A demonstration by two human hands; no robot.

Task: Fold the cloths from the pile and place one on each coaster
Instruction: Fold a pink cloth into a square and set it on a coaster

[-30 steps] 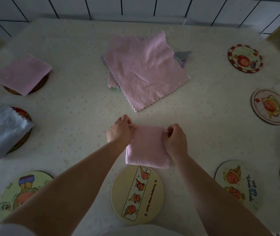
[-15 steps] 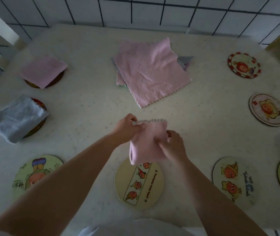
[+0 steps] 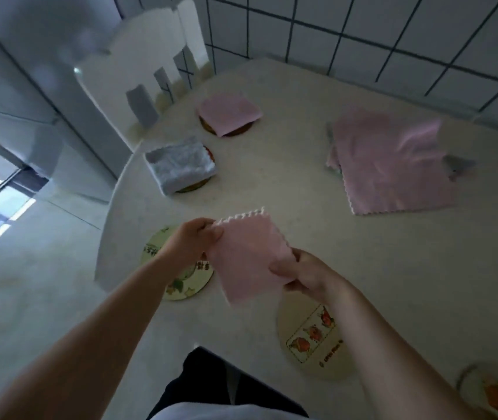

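Folded pink cloth (image 3: 249, 257) in the air, heading for a bare coaster.

I am holding it up between both hands, clear of the table (image 3: 317, 231) — the left hand (image 3: 191, 242) is pinching the upper left corner by the scalloped edge, the right hand (image 3: 305, 272) is pinching the lower right side. It is hanging just above the cartoon coaster (image 3: 181, 286) near the table's left rim. I am judging it light, soft and floppy — the layers are likely to slip apart, so I am favouring pinches at opposite corners through every layer. The pile (image 3: 393, 165) is lying well apart.
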